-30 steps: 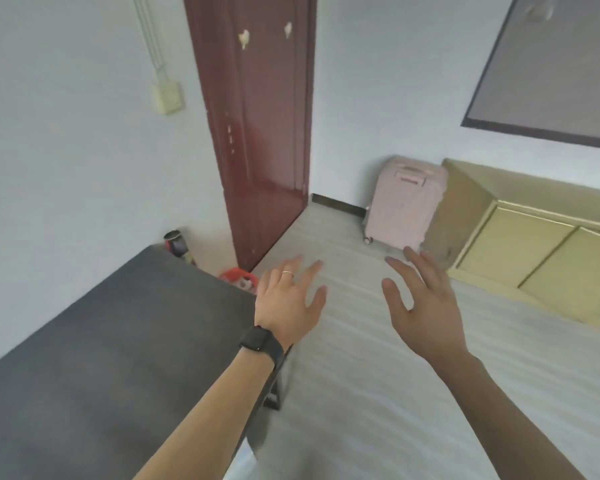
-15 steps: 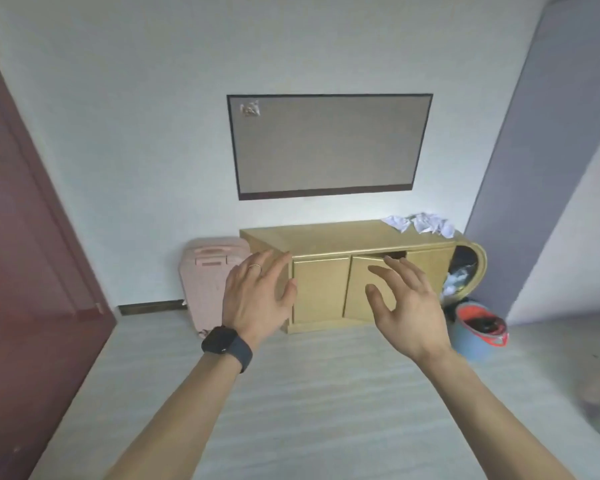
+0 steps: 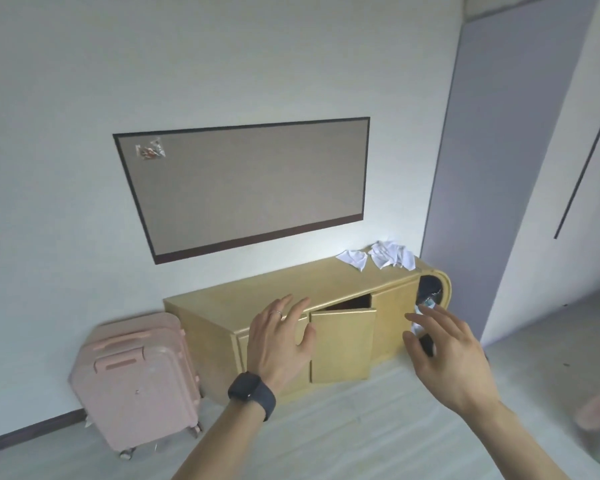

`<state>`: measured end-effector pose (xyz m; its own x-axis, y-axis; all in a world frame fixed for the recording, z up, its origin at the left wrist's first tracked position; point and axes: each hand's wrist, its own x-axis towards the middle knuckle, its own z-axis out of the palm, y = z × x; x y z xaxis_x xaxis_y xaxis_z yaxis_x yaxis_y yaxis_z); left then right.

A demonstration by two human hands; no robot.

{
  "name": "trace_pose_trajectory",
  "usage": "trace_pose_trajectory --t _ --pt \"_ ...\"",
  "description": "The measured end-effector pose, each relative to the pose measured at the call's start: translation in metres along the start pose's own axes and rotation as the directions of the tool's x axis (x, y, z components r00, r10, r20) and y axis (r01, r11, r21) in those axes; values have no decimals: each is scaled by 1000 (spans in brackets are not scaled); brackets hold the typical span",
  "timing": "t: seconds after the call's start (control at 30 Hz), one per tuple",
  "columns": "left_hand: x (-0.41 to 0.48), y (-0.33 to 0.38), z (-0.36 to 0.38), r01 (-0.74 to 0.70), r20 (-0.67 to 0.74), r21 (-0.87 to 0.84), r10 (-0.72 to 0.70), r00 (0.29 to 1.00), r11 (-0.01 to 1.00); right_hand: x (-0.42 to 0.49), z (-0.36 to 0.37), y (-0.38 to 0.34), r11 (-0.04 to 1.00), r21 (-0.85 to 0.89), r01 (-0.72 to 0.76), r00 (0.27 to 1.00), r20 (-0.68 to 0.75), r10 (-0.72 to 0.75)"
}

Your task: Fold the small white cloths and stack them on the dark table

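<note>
Cloths (image 3: 378, 258), white and crumpled, lie on the wooden cabinet (image 3: 284, 292), well beyond the right hand (image 3: 447, 358). That hand and the left hand (image 3: 278, 344) are empty, with fingers loosely spread. The dark table is out of view, so a loosely gathered bundle may shed a piece in transit, and the ajar cabinet door (image 3: 342, 344) between the hands may snag a reaching arm.

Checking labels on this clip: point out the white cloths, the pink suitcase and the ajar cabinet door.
white cloths (image 3: 392, 258), head view, larger crumpled heap
pink suitcase (image 3: 136, 379), head view, front shell
ajar cabinet door (image 3: 342, 344), head view, front face
</note>
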<state>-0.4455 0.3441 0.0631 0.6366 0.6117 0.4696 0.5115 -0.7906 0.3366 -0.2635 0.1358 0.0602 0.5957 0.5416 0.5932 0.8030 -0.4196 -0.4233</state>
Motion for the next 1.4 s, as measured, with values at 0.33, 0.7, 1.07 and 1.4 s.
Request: trace_pose_trajectory --t 0.33,0.7,1.07,1.4 --pt "192 -24 158 64 93 66 -70 993 996 180 144 126 999 37 -6 989 145 1" --pt "351 -83 326 176 263 92 -194 945 980 310 309 219 996 53 -74 934 354 51" --pt "518 -137 488 254 509 101 -270 817 962 457 446 304 970 -52 -237 820 524 228" --pt "616 -167 629 423 599 225 -467 650 878 594 634 422 961 -97 -257 595 768 237"
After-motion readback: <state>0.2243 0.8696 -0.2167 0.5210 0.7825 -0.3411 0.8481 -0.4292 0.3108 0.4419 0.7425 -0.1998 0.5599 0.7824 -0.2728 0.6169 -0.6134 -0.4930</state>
